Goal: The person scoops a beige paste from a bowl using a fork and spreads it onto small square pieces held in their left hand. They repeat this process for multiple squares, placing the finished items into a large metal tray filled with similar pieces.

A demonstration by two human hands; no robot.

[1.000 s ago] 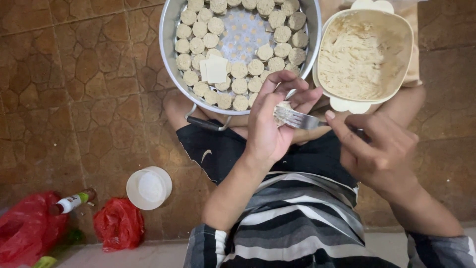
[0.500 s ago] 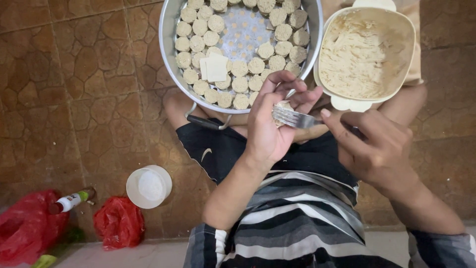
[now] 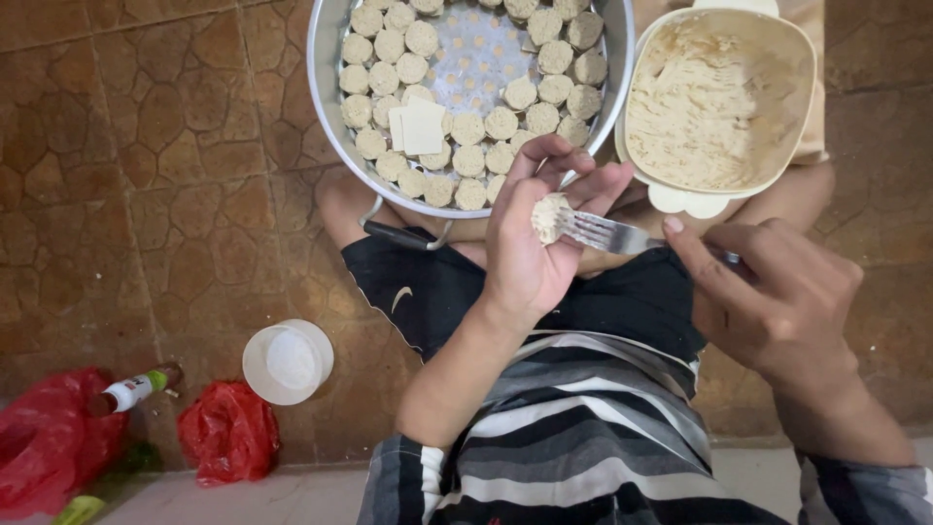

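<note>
My left hand point(image 3: 530, 243) cups a small pale dumpling point(image 3: 548, 215) in its fingers, just in front of the steamer tray. My right hand point(image 3: 773, 297) grips a metal fork point(image 3: 607, 233) by the handle, and the tines press against the dumpling. The round metal steamer tray point(image 3: 330, 117) rests on my lap and holds several round dumplings point(image 3: 486, 126) in rings, plus two square wrappers point(image 3: 418, 126). To its right sits a cream bowl point(image 3: 802, 126) smeared with pale filling point(image 3: 695, 107).
A white plastic cup point(image 3: 288, 362) stands on the brown tiled floor point(image 3: 146, 194) at my left. Two red plastic bags point(image 3: 228, 431) and a small bottle point(image 3: 131, 391) lie at the lower left. My striped shirt and dark shorts point(image 3: 457, 292) fill the lower middle.
My right hand has shifted the fork slightly toward the dumpling in my left hand. The tray and bowl have not moved.
</note>
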